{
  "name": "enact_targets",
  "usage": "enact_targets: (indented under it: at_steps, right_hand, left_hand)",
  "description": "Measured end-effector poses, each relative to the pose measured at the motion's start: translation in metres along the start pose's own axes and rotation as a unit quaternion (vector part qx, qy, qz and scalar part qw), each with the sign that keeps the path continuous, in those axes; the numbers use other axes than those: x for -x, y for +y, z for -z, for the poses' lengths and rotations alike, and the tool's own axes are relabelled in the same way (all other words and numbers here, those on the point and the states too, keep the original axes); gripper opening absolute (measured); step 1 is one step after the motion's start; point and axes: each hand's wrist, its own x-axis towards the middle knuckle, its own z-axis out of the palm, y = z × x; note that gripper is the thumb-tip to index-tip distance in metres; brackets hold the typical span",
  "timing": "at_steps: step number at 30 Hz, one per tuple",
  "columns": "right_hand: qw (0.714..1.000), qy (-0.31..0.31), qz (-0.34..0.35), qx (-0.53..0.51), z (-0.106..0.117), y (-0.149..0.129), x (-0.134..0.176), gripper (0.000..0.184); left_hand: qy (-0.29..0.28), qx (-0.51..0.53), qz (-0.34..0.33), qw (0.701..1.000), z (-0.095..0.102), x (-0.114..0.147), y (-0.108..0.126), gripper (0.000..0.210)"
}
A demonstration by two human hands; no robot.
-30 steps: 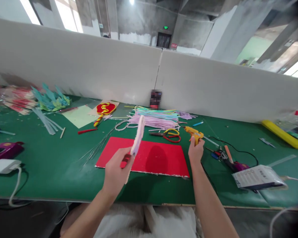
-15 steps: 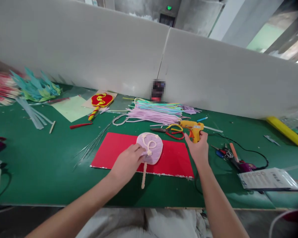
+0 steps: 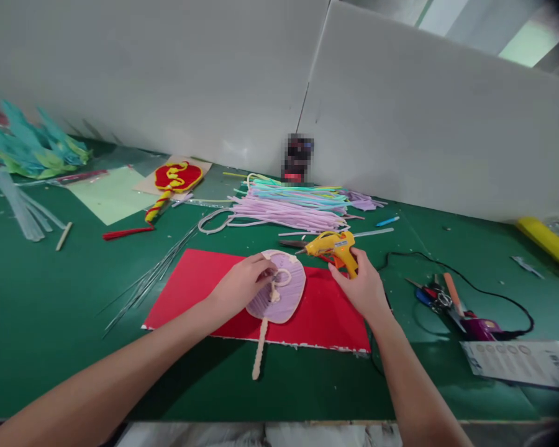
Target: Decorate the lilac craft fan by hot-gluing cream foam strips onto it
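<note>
A round lilac hand fan (image 3: 286,304) with a cream edge and handle lies on a red board (image 3: 330,310). A curled cream pipe cleaner (image 3: 284,277) and small cream pieces decorate its face. My left hand (image 3: 242,282) reaches over the fan's left side, fingertips pinched on the pipe cleaner, which they partly cover. My right hand (image 3: 366,288) grips a yellow glue gun (image 3: 330,247) by its handle, its nozzle pointing left above the board's back edge. Behind the gun, a pair of scissors (image 3: 291,244) is mostly hidden.
Bundled lilac and teal pipe cleaners (image 3: 284,211) lie behind the board. Thin wires (image 3: 156,273) and a red-and-yellow fan (image 3: 179,178) are at left. Keys (image 3: 435,298), a purple tool (image 3: 482,328) and the gun's black cord (image 3: 470,279) lie at right.
My right hand has brought the glue gun left, over the scissors and nearer the fan. My left fingers have shifted up the fan's face. The view has tilted down.
</note>
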Motion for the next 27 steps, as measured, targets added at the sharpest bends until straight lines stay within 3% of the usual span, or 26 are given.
enact_targets:
  at_steps: [8, 11, 15, 21, 27]
  right_hand:
    - [0.999, -0.012, 0.006, 0.042, 0.015, -0.007, 0.025, 0.052]
    - [0.998, -0.013, 0.028, 0.055, 0.017, -0.010, 0.039, 0.048]
    - [0.995, -0.035, 0.068, 0.070, 0.007, -0.006, 0.051, 0.043]
    - [0.990, -0.051, 0.112, 0.075, -0.007, 0.000, 0.053, 0.043]
    - [0.988, -0.077, 0.109, 0.074, -0.010, 0.002, 0.055, 0.045]
  left_hand:
    - [0.028, 0.029, -0.112, 0.993, 0.004, 0.013, -0.012, 0.024]
    - [-0.007, 0.046, -0.143, 0.989, 0.007, 0.019, -0.013, 0.025]
    - [-0.054, 0.075, -0.134, 0.987, 0.004, 0.019, -0.016, 0.022]
    - [-0.049, 0.105, -0.109, 0.987, -0.004, 0.014, -0.020, 0.016]
    - [-0.058, 0.129, -0.088, 0.986, -0.003, 0.012, -0.022, 0.013]
